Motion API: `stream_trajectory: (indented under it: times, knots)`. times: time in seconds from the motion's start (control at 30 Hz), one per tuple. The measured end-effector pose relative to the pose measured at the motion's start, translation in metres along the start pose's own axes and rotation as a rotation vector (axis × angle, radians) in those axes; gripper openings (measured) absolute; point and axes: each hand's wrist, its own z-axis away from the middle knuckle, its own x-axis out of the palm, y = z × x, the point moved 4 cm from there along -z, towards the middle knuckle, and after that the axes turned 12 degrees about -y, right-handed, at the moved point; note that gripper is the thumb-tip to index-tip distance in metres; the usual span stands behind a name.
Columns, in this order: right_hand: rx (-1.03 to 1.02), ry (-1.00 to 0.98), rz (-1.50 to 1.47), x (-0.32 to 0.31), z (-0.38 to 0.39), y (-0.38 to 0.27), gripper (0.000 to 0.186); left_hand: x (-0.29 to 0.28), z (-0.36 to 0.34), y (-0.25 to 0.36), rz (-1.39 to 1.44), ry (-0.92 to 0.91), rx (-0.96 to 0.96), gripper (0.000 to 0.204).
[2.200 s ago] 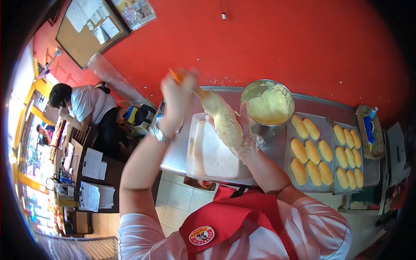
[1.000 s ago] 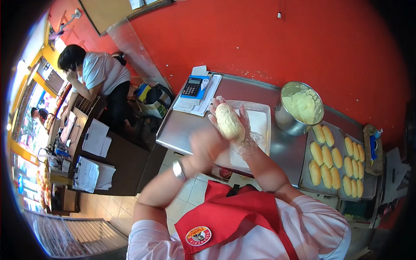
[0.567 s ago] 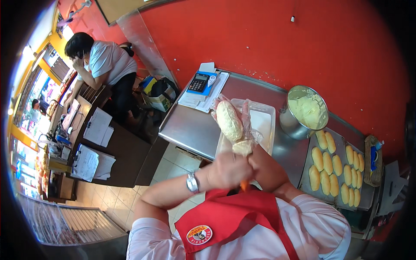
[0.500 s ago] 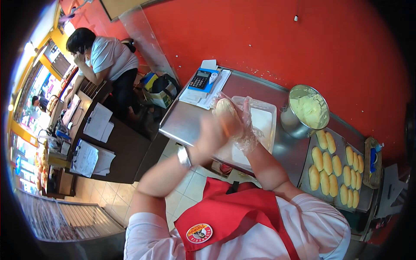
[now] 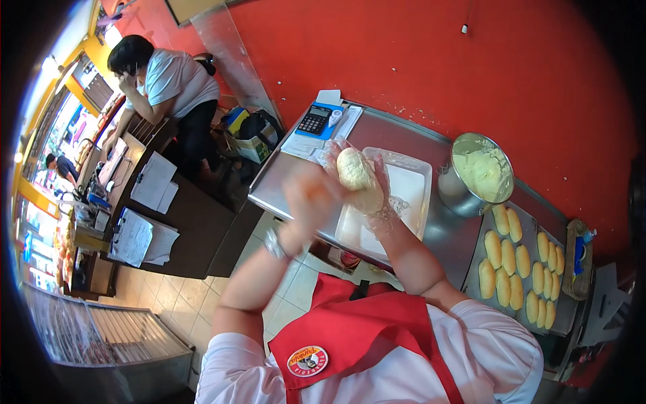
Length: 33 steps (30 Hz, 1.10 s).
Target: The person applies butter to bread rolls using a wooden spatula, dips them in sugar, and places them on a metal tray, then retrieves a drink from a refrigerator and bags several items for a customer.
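Note:
My right hand [image 5: 381,188], in a clear plastic glove, is closed around a bread roll [image 5: 356,170] coated in pale cream. It holds the roll above a white rectangular tub [image 5: 418,229] with white powder inside. My left hand [image 5: 303,202], with a watch on its wrist, is beside the roll and smeared by motion. An orange-brown blur shows at its fingers; what it is, if anything held, I cannot make out. Right of the tub stands a metal pot [image 5: 457,188] of pale yellow cream [image 5: 483,170]. Several plain elongated rolls [image 5: 493,249] lie in rows on a metal tray [image 5: 474,299].
A calculator [image 5: 314,120] and papers [image 5: 299,147] lie at the far left corner of the metal table [image 5: 286,176]. A wicker basket [image 5: 577,269] sits by the tray. At left, another person [image 5: 171,84] sits at a dark counter [image 5: 202,229] with clipboards [image 5: 134,236].
My left hand has moved left, away from the roll, uncovering its cream-coated surface. My right hand keeps the roll above the tub. The view has shifted slightly.

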Motion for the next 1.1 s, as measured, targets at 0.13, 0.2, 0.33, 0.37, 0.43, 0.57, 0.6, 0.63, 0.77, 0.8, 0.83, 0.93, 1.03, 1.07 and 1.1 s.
stream_trajectory:
  times: [0.13, 0.2, 0.33, 0.37, 0.43, 0.57, 0.6, 0.63, 0.77, 0.8, 0.83, 0.93, 1.03, 1.07, 1.1]
  knots:
    - [0.094, -0.032, -0.147, 0.013, 0.001, 0.016, 0.084, -0.066, -0.064, -0.07, 0.799, 0.534, -0.405, 0.025]
    - [0.014, 0.001, -0.206, 0.001, 0.0, 0.012, 0.083, -0.059, -0.049, -0.054, 0.331, 0.513, -0.285, 0.025]
    - [-0.176, -0.022, -0.032, -0.027, -0.003, -0.012, 0.084, 0.024, 0.031, 0.057, -0.707, -0.138, 0.029, 0.024]
    - [-0.184, -0.022, -0.033, -0.023, -0.005, -0.014, 0.084, 0.032, 0.041, 0.069, -0.823, -0.247, 0.003, 0.026]
    - [-0.171, -0.009, -0.124, 0.001, -0.006, -0.012, 0.079, 0.019, 0.044, 0.068, -0.738, -0.047, 0.094, 0.025]
    - [-0.13, 0.142, 0.047, 0.016, -0.003, 0.003, 0.07, -0.033, -0.03, -0.075, 1.018, 0.619, -0.321, 0.029]
    - [-0.134, 0.069, -0.093, 0.012, -0.003, 0.0, 0.07, -0.028, -0.028, -0.087, 1.101, 0.618, -0.362, 0.03]
    - [-0.136, -0.008, -0.233, 0.008, -0.003, -0.004, 0.07, -0.025, -0.028, -0.095, 1.183, 0.616, -0.399, 0.031]
    - [-0.078, 0.033, 0.014, 0.023, -0.01, -0.002, 0.071, 0.016, -0.009, -0.104, 1.401, 0.5, -0.6, 0.035]
    - [-0.075, 0.078, -0.003, 0.034, -0.011, 0.003, 0.071, 0.021, -0.008, -0.111, 1.376, 0.486, -0.587, 0.034]
    - [-0.063, 0.05, -0.006, 0.035, -0.011, 0.002, 0.07, 0.012, -0.013, -0.117, 1.346, 0.544, -0.526, 0.033]
    - [-0.093, 0.213, 0.009, 0.027, -0.009, 0.007, 0.068, -0.026, -0.027, -0.122, 1.171, 0.705, -0.343, 0.031]
    - [-0.126, 0.2, 0.144, 0.028, -0.011, 0.002, 0.068, -0.025, -0.035, -0.059, 0.722, 0.659, -0.24, 0.028]
    - [-0.134, 0.208, 0.156, 0.025, -0.01, -0.003, 0.068, -0.013, -0.02, -0.025, 0.351, 0.499, -0.171, 0.025]
    - [-0.109, 0.164, 0.181, 0.009, -0.009, -0.006, 0.073, -0.006, -0.001, 0.006, -0.303, 0.369, 0.221, 0.027]
